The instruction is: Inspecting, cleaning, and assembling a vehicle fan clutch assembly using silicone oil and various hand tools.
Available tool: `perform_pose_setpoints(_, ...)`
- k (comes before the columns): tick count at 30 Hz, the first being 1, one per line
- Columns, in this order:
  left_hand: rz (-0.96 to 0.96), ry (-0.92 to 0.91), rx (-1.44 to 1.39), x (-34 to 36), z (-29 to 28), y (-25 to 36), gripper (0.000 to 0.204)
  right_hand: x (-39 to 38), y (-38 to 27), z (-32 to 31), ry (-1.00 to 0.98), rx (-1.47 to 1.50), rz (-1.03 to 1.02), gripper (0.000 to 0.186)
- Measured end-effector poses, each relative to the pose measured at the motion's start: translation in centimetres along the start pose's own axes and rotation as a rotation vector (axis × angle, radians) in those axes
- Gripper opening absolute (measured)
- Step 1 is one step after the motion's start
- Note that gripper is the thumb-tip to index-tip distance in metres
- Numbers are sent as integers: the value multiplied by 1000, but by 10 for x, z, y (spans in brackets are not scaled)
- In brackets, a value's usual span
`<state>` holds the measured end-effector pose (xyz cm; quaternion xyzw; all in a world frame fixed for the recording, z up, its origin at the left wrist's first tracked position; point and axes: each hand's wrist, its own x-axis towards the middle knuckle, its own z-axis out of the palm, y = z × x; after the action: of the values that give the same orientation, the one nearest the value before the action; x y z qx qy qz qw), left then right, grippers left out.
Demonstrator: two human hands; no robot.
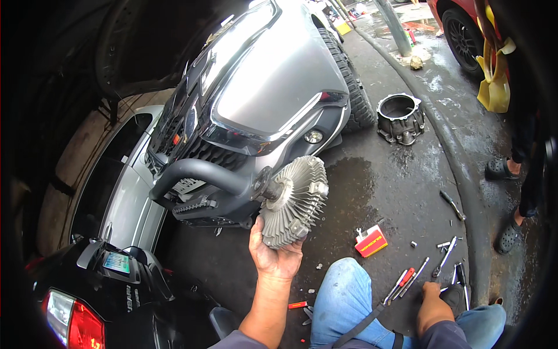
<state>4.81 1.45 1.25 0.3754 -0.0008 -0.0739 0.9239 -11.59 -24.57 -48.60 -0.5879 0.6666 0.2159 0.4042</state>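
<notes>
The finned disc (295, 200) is dull, ridged metal. The big silver car (270, 81) looks smooth and shiny. The jeans (344, 294) are cloth.

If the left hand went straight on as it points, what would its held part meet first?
Probably the front bumper of the silver vehicle, near the fog lamp, ahead of the finned fan clutch in the left hand; depth is unclear.

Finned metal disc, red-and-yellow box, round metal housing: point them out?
Finned metal disc (296, 202): head view, on its fins.
Red-and-yellow box (371, 242): head view, on its printed face.
Round metal housing (401, 128): head view, on its outer wall.
</notes>
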Motion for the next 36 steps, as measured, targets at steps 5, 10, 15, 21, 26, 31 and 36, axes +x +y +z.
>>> perform_pose_setpoints(5,-33,-9,-9,6,6,-5,47,-25,12,-27,-22,-243,-68,81)
perform_pose_setpoints(10,-37,-7,-4,11,1,-3,48,-49,18,-25,58,-351,-110,71)
perform_pose_setpoints(15,-21,2,-16,8,5,-6,49,-56,0,-18,192,151,-123,56)
perform_pose_setpoints(21,6,-39,-4,1,0,-3,46,-69,-88,-3,297,708,142,48)
perform_pose_setpoints(26,54,-43,-8,0,3,11,44,-154,-174,-48,-129,1302,-479,42)
perform_pose_setpoints(31,140,-17,27,2,10,25,41,-262,-210,-82,-347,1021,-1423,26)
perform_pose_setpoints(36,179,4,18,4,7,41,41,-351,-187,-102,-563,926,-1677,25)
